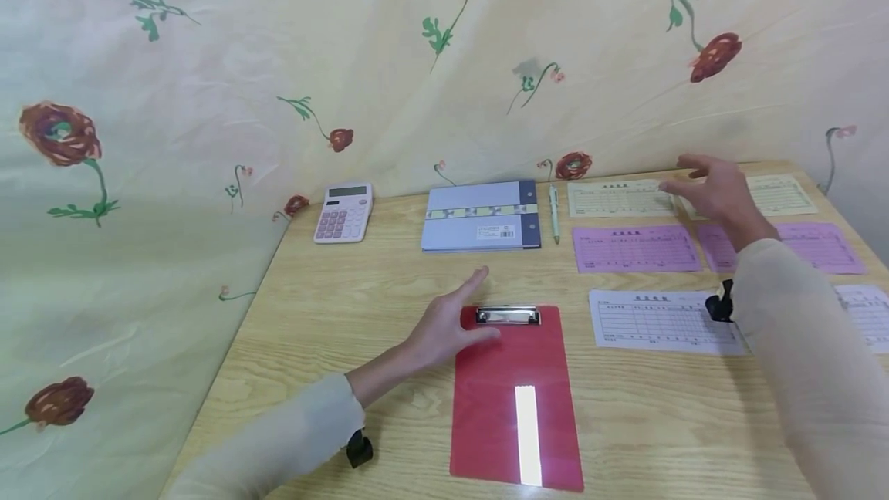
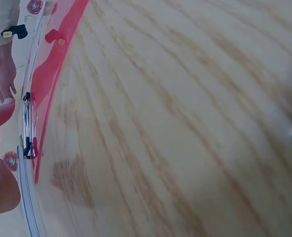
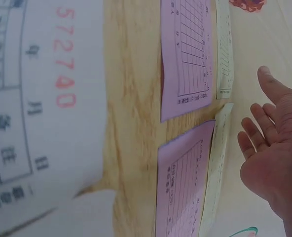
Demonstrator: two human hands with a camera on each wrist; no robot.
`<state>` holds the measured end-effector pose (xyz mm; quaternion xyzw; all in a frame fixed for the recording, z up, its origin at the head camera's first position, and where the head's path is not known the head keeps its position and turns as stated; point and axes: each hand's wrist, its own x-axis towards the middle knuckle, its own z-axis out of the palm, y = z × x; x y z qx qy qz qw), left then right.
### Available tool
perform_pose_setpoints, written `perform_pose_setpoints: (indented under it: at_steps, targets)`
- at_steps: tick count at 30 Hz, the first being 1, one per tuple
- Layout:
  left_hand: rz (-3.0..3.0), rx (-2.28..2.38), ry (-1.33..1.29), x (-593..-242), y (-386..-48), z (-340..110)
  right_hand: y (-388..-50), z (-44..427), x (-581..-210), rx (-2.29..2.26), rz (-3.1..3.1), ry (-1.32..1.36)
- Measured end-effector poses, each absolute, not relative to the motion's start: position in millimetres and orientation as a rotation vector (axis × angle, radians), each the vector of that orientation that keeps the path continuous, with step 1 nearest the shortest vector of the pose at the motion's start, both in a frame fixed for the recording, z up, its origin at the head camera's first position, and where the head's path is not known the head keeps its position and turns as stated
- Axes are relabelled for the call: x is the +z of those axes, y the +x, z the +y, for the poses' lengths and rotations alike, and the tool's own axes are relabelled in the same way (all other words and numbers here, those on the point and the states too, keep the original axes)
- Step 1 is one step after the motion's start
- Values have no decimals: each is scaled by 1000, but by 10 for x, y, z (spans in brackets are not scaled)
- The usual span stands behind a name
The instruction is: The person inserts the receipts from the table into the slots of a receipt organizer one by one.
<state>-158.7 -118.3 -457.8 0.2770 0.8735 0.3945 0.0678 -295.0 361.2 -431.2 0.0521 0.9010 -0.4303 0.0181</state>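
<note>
Over the top left corner of a red clipboard (image 1: 510,376) is my left hand (image 1: 444,322), its thumb and fingers spread beside the metal clip; whether it touches the board I cannot tell. Farther right and back, my right hand (image 1: 718,191) hovers with nothing in it above two yellow-green receipt slips (image 1: 614,199). In the right wrist view its fingers are loosely bent, the thumb apart. Two purple slips (image 1: 635,248) lie in the row in front, and white slips (image 1: 663,321) lie nearer still, one partly hidden behind the right sleeve.
At the back left lies a pink calculator (image 1: 344,213). A blue notebook (image 1: 479,216) with a patterned band and a pale green pen (image 1: 554,213) lie at the back middle. Behind the wooden table (image 1: 333,315) hangs a flowered cloth (image 1: 389,60).
</note>
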Motion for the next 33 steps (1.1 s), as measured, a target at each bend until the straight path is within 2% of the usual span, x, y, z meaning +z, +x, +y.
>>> perform_pose_setpoints:
  at_steps: [13, 33]
  targets:
    - [2676, 1245, 1093, -4719, -1624, -1130, -2999, 3574, -4403, -1343, 2796, 224]
    - [2719, 1144, 979, -4729, -1627, -1095, -3054, 3549, -4611, -1348, 2820, 195]
